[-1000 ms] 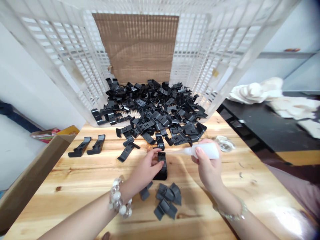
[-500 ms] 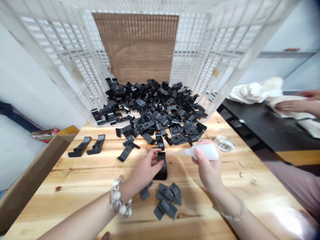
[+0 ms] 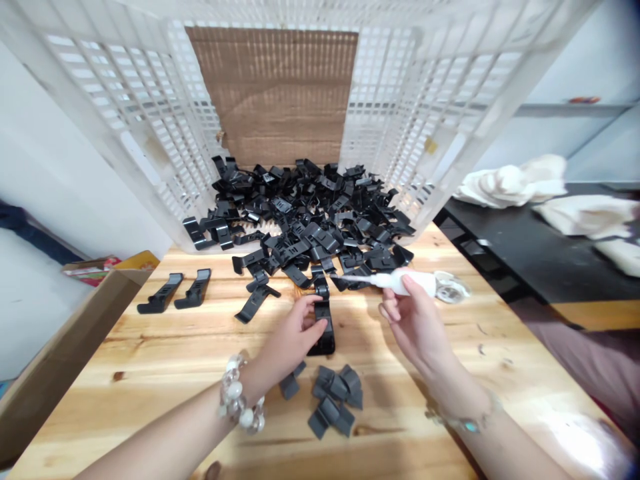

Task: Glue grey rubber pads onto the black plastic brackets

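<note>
My left hand (image 3: 299, 335) grips a black plastic clip (image 3: 325, 333) on the wooden table, thumb on its near side. Pinched in my right hand (image 3: 415, 313) is a small white squeeze bottle (image 3: 417, 283), lying nearly level, its long thin nozzle pointing left above the clip's far end. Small dark grey curved pieces (image 3: 334, 400) lie in a cluster in front of my hands. To the left, two black clips with grey tips (image 3: 167, 292) rest side by side. A large heap of loose black clips (image 3: 305, 220) spills out of the basket toward my hands.
A white plastic basket (image 3: 440, 133) lies on its side, with brown cardboard (image 3: 280, 93) at its back. A clear round dish (image 3: 451, 287) sits right of the bottle. White cloths (image 3: 510, 183) lie on a black table at the right. A cardboard box (image 3: 75, 340) stands at left.
The bottle has swung level and its nozzle has moved up and away from me, over the clips. My left hand stays on the clip. The other person's hands at the right have left view.
</note>
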A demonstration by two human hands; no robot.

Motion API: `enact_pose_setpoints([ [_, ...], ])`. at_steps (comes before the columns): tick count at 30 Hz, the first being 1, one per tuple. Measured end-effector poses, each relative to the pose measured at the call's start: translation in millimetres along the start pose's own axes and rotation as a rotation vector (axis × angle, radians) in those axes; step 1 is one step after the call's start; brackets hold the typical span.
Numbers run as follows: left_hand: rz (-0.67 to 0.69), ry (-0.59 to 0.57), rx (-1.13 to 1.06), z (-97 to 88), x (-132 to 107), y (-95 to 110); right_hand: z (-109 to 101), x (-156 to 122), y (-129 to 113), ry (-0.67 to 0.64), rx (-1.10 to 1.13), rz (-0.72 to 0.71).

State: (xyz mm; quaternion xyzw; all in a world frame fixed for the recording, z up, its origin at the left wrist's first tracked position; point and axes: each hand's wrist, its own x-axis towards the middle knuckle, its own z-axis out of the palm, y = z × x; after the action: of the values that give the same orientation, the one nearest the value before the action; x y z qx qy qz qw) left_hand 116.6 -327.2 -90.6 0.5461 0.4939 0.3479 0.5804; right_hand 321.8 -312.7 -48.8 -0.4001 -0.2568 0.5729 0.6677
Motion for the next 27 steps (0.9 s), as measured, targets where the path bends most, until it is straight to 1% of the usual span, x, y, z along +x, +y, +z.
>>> enact_pose_setpoints([
  [2, 0.006, 0.005, -0.008, 0.6, 0, 0, -1, 4, -1, -0.040, 0.059, 0.149],
  [5, 0.009, -0.002, -0.054, 1.9, -2, 2, -4, 7, 0, -0.124, 0.113, 0.270],
  [10, -0.022, -0.037, -0.112, 2.6, -4, 6, -6, 3, 1, -0.242, 0.144, 0.310],
  [14, -0.004, -0.032, -0.132, 3.0, -4, 8, -7, 2, 4, -0.251, 0.160, 0.344],
  [19, 0.012, -0.065, -0.208, 4.3, -1, 9, -8, 2, 15, -0.259, 0.247, 0.415],
  [22, 0.001, -0.074, -0.207, 4.5, 0, 10, -8, 0, 18, -0.285, 0.196, 0.392],
  [27, 0.014, -0.073, -0.159, 4.6, -1, 10, -5, -4, 16, -0.231, 0.026, 0.414],
])
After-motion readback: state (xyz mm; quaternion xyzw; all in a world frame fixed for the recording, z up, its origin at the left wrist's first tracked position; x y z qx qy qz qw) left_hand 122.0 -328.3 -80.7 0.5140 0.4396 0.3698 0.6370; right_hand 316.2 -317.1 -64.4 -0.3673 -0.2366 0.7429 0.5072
